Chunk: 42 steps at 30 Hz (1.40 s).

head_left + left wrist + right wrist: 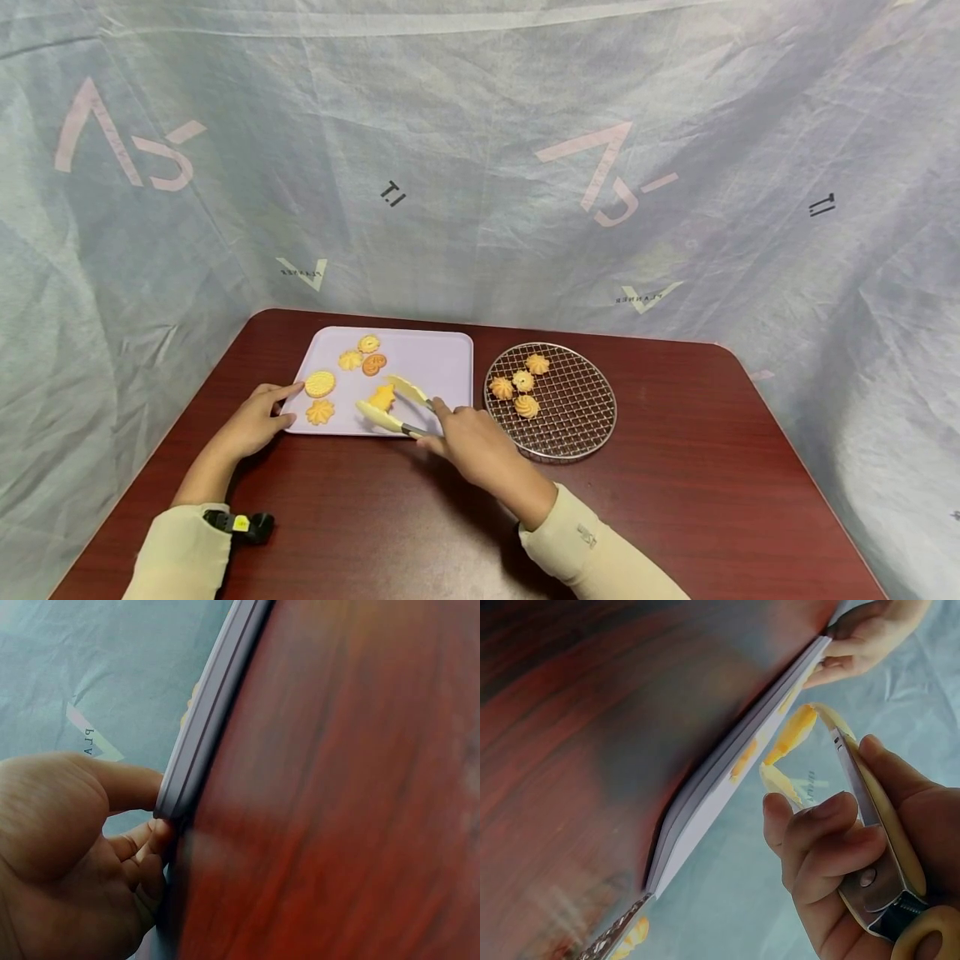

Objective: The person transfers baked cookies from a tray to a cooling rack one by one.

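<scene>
At the left, my left hand (253, 423) pinches the edge of a pale lilac tray (437, 357), thumb and fingers on its rim in the left wrist view. My right hand (480, 446) grips metal tongs (866, 799) with pale yellow tips. Between those tips is a yellow cookie (383, 397), held above the tray in the right wrist view. Near my left fingertips lie a round cookie (320, 384) and a flower-shaped cookie (320, 412). Toward the tray's back are a browner pretzel-shaped cookie (373, 364) and two pale piped cookies (350, 359).
A round wire cooling rack (573, 404) stands right of the tray, with several piped cookies (527, 406) on its left part. Both sit on a dark red wooden table (675, 467). Grey printed cloth (480, 167) hangs behind and at the sides.
</scene>
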Available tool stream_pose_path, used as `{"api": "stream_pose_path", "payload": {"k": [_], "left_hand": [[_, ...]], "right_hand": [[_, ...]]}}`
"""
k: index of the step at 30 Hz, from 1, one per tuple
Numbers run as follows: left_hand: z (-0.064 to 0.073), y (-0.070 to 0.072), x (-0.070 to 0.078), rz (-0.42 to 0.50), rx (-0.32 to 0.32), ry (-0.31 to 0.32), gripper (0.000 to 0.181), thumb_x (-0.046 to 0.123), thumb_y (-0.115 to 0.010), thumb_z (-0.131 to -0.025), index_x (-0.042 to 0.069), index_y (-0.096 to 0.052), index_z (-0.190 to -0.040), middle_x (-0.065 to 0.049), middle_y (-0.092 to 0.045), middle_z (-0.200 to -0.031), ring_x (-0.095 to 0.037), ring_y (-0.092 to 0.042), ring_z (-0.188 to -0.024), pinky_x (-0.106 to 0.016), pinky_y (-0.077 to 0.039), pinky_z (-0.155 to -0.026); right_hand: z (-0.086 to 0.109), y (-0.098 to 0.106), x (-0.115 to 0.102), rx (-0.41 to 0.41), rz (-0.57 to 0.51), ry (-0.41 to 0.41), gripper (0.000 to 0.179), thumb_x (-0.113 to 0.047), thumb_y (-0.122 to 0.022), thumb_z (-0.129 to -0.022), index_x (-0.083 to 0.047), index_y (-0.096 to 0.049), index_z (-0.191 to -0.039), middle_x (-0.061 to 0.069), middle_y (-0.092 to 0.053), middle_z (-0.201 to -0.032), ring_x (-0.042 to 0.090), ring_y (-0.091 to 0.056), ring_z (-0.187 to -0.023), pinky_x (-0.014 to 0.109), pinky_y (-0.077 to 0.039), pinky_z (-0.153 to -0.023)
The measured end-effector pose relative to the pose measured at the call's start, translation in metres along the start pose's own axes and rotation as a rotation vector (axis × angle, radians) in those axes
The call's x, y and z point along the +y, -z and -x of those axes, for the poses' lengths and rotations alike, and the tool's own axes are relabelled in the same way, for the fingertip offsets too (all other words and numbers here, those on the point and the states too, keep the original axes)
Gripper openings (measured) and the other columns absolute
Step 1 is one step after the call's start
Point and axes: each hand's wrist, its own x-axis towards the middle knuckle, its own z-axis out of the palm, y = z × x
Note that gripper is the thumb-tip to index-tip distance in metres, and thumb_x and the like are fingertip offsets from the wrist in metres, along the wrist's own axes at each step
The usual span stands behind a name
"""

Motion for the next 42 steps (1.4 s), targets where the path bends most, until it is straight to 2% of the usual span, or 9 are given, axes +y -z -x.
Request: {"api": "stream_pose_path", "payload": {"k": [12,17,23,33,36,42], "left_hand": [[-0.001,0.0,0.001,0.0,0.001,0.004,0.055,-0.005,-0.064,-0.094,-0.015,-0.047,-0.145,-0.028,-0.047,-0.112,-0.031,-0.046,-0.093,-0.035,-0.038,-0.074],[-0.002,0.0,-0.001,-0.002,0.0,0.005,0.055,-0.005,-0.064,-0.094,-0.015,-0.047,-0.145,-0.028,-0.047,-0.113,-0.031,-0.047,-0.092,-0.034,-0.039,-0.074],[-0.003,0.0,-0.003,-0.002,-0.007,0.006,0.055,-0.004,-0.065,-0.095,-0.014,-0.046,-0.146,-0.028,-0.047,-0.113,-0.031,-0.047,-0.092,-0.033,-0.039,-0.073],[-0.002,-0.001,-0.003,0.001,-0.01,0.013,0.055,-0.005,-0.063,-0.095,-0.013,-0.047,-0.146,-0.028,-0.047,-0.113,-0.031,-0.047,-0.093,-0.034,-0.039,-0.074],[-0.002,-0.001,-0.003,0.002,-0.01,0.008,0.054,-0.005,-0.063,-0.095,-0.014,-0.047,-0.146,-0.027,-0.047,-0.113,-0.031,-0.046,-0.092,-0.033,-0.039,-0.074],[-0.001,-0.001,-0.003,0.006,-0.008,0.007,0.054,-0.005,-0.064,-0.094,-0.014,-0.047,-0.145,-0.027,-0.047,-0.111,-0.031,-0.046,-0.091,-0.033,-0.038,-0.073]], "right_hand": [[0.009,0.002,0.009,0.037,-0.017,0.0,0.068,-0.05,-0.068,-0.095,-0.003,-0.058,-0.144,0.017,-0.073,-0.091,0.028,-0.069,-0.069,0.032,-0.051,-0.05],[0.012,0.004,0.013,0.027,-0.024,-0.01,0.069,-0.05,-0.068,-0.096,-0.003,-0.058,-0.145,0.018,-0.074,-0.096,0.028,-0.07,-0.071,0.03,-0.052,-0.051],[0.017,0.007,0.019,0.022,-0.051,-0.033,0.07,-0.049,-0.068,-0.096,-0.001,-0.056,-0.146,0.019,-0.074,-0.099,0.025,-0.067,-0.065,0.028,-0.049,-0.049],[0.027,0.009,0.031,0.072,-0.06,-0.015,0.067,-0.043,-0.071,-0.095,0.002,-0.057,-0.142,0.014,-0.07,-0.085,0.017,-0.059,-0.057,0.026,-0.045,-0.045],[0.03,0.01,0.035,0.098,-0.05,-0.004,0.066,-0.044,-0.07,-0.096,0.002,-0.057,-0.142,0.012,-0.069,-0.084,0.019,-0.06,-0.06,0.027,-0.047,-0.047],[0.037,0.01,0.042,0.116,-0.046,-0.018,0.065,-0.043,-0.07,-0.095,0.003,-0.058,-0.14,0.017,-0.072,-0.09,0.027,-0.068,-0.066,0.035,-0.052,-0.051]]}}
